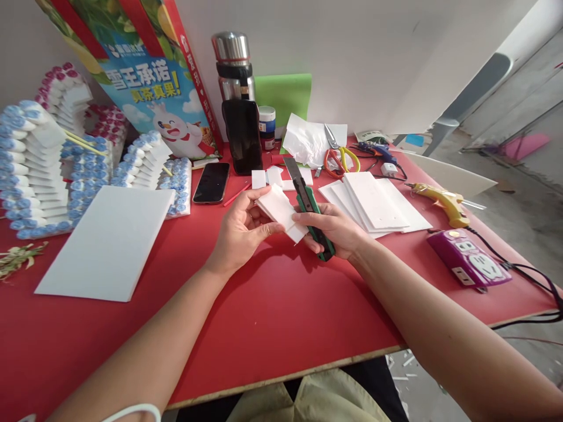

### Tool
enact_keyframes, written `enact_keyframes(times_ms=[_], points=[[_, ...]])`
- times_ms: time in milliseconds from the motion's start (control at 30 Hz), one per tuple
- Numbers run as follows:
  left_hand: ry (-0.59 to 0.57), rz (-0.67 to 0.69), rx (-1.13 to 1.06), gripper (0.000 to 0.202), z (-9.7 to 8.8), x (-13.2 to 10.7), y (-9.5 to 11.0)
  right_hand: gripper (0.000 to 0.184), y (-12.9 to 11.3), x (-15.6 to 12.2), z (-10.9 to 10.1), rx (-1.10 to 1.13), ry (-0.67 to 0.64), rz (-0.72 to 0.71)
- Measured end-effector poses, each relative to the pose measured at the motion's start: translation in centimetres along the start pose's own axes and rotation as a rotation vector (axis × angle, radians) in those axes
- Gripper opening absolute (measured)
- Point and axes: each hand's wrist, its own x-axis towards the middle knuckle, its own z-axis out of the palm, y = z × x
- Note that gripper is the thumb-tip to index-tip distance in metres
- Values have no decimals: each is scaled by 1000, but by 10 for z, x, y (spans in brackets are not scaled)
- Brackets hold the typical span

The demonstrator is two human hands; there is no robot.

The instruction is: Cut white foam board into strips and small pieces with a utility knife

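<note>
My left hand [246,225] grips a small stack of white foam board pieces [278,210] by its left side, thumb along the near edge. My right hand [332,228] is closed around a green and black utility knife [313,212], its dark blade pointing up and away. The right thumb also touches the right edge of the foam pieces. Behind the hands lie small white offcuts [266,177]. To the right of the knife sits a pile of larger white foam sheets [373,202].
A big white board [105,243] lies at left before blue-and-white models [37,170]. A phone [212,183], another upright phone [242,138], a steel flask [231,64] and scissors [336,155] stand or lie behind. At right are a yellow glue gun [444,202] and a purple power strip [468,258].
</note>
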Motion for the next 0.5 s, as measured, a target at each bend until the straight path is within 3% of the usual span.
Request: enact_keyframes(times_ms=[500], points=[[29,-1,50,47,-11,2,-3,27,-2,-1,-2,63,27,38]])
